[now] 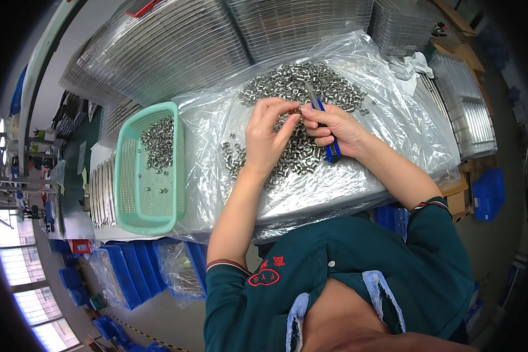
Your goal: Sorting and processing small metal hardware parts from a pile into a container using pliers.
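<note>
My right hand [345,134] is wrapped round a blue utility knife [333,151], whose blade points up and away from me. The thumb and index finger of this hand meet the fingertips of my left hand [264,136]. Between those fingertips is a small metal fitting [299,110], mostly hidden. My left hand pinches it with the fingers bent. Beyond both hands spreads a large heap of small silvery metal fittings [328,79]. A second, nearer group of fittings [299,158] lies below and between my hands on the clear plastic sheet [202,152].
To the left stands a mint-green basket [179,193] with similar fittings in it. Stacked clear plastic trays [176,53] line the far side, and more trays [466,111] stand at the right. A white cloth [409,67] lies far right. Blue bins [129,276] sit below the table edge.
</note>
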`<move>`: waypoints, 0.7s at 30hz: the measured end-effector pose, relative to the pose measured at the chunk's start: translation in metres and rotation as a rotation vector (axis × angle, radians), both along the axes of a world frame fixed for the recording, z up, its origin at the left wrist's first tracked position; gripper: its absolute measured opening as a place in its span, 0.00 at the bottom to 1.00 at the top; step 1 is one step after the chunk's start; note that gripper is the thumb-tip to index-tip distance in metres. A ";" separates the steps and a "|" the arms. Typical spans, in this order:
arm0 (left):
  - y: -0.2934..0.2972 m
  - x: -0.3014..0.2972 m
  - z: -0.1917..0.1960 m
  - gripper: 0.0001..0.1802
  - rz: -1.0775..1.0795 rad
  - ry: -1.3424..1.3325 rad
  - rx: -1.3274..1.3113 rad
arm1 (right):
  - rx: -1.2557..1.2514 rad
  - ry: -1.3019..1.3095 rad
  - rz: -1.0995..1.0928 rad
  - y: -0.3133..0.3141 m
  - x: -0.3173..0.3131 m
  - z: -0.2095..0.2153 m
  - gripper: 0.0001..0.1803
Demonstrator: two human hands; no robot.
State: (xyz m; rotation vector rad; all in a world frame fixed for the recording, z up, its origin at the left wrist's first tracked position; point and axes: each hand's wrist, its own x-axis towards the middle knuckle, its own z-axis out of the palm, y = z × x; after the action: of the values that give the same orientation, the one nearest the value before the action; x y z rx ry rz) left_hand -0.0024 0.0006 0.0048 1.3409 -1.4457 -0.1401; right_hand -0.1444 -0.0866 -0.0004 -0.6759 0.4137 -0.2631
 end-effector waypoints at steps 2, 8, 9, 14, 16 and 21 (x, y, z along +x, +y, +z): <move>0.000 0.000 0.000 0.09 -0.003 0.006 0.002 | -0.003 0.010 -0.004 0.000 0.000 0.001 0.09; 0.000 0.000 -0.002 0.09 -0.007 0.085 0.038 | 0.012 0.015 -0.008 0.001 0.000 0.003 0.09; 0.000 0.000 -0.002 0.09 -0.006 0.068 0.055 | 0.012 0.014 -0.009 0.000 0.000 0.002 0.09; 0.000 0.003 -0.005 0.10 0.009 -0.014 0.034 | 0.011 0.016 0.008 -0.001 0.001 -0.002 0.09; -0.001 0.001 -0.005 0.09 0.005 0.006 0.020 | 0.014 0.019 -0.004 0.000 0.001 -0.002 0.08; -0.002 0.001 -0.006 0.10 -0.047 0.018 0.018 | 0.027 0.004 -0.044 0.001 0.001 0.000 0.09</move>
State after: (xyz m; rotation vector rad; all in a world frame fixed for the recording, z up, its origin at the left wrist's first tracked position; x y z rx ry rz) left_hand -0.0012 -0.0011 -0.0010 1.3174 -1.4648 -0.1953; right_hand -0.1436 -0.0854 -0.0002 -0.6415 0.4356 -0.2970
